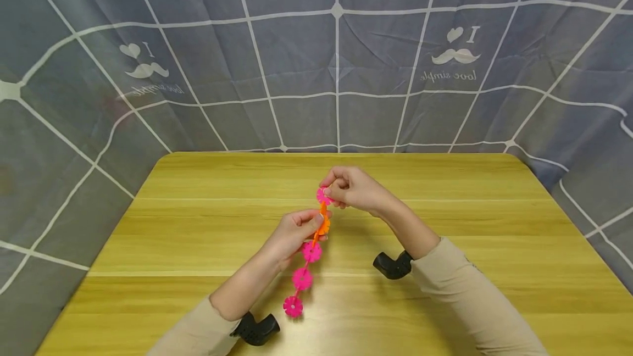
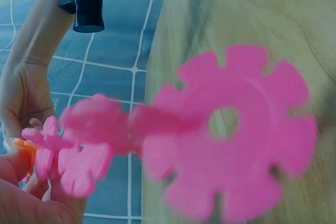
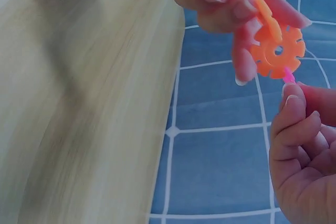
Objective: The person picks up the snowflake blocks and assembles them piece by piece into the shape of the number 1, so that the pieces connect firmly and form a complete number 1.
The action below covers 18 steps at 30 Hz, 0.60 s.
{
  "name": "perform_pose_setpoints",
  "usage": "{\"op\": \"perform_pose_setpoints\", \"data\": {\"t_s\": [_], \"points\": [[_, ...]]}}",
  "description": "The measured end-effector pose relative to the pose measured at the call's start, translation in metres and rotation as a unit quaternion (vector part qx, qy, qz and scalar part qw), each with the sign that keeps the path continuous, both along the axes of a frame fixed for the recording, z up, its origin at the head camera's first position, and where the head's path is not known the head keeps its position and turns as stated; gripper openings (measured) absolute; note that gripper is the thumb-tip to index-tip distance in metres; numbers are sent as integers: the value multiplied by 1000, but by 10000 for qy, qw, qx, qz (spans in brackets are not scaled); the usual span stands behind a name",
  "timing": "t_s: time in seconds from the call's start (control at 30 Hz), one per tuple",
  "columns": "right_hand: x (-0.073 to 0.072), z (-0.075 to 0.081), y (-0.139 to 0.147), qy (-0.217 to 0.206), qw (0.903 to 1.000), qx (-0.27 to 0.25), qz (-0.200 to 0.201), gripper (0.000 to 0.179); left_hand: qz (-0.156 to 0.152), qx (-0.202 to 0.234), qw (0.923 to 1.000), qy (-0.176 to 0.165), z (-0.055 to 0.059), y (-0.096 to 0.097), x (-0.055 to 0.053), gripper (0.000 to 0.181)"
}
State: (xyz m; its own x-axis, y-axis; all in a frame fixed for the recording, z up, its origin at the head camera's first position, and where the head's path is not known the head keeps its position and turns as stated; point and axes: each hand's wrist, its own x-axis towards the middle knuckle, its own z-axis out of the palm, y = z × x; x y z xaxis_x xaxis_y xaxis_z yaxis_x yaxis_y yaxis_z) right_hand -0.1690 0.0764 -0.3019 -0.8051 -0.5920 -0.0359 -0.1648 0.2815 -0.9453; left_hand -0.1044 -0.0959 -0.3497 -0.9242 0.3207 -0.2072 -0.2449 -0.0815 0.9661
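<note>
A chain of notched plastic flower discs runs down between my hands. My left hand [image 1: 295, 231] pinches an orange disc [image 1: 324, 226] in the chain's upper part, thumb on its face. From there pink discs [image 1: 302, 279] hang toward the near side, the end one [image 2: 257, 166] looming large in the left wrist view. Above, my right hand [image 1: 357, 190] pinches a pink disc [image 1: 322, 196] between thumb and forefinger. In the right wrist view its pink edge [image 3: 289, 75] meets the rim of another orange disc [image 3: 269, 56], and the fingertips cover most of it.
The wooden table [image 1: 198, 235] lies beneath both hands. A grey curtain with white lines [image 1: 296, 59] stands behind and at both sides. Black curved mounts [image 1: 393, 265] stick out from both wrists, by beige sleeves [image 1: 465, 290].
</note>
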Motion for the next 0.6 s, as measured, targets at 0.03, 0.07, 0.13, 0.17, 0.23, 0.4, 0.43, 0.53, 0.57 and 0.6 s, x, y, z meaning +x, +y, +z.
{"op": "perform_pose_setpoints", "data": {"t_s": [0.03,0.07,0.13,0.17,0.23,0.4,0.43,0.53,0.57,0.6], "points": [[0,0,0,2,10000,16,43,13,2,-7,10000,21,0,0,1,38],[1,0,0,-16,10000,26,70,12,13,-11,10000,32,-1,0,1,38],[2,0,0,-79,9999,16,87,12,55,-21,10000,49,-1,1,1,37],[2,0,0,-106,9999,6,82,13,77,-19,10000,61,-1,1,1,37],[2,-1,0,-111,9999,-21,58,14,163,-18,9999,-5,-1,2,1,35],[0,-4,3,-27,9999,-41,-154,17,167,-111,9998,-19,2,3,-4,38],[0,-5,5,-20,9998,-34,-197,17,92,-139,9999,-5,3,3,-6,40],[-2,-8,9,-8,9997,-23,-246,18,-228,-188,9996,15,6,1,-8,48],[-2,-10,10,-13,9997,-22,-251,18,-327,-183,9993,-3,6,0,-9,51],[-3,-11,11,-30,9996,-41,-265,19,-420,-156,9990,-47,6,0,-9,52]]}}
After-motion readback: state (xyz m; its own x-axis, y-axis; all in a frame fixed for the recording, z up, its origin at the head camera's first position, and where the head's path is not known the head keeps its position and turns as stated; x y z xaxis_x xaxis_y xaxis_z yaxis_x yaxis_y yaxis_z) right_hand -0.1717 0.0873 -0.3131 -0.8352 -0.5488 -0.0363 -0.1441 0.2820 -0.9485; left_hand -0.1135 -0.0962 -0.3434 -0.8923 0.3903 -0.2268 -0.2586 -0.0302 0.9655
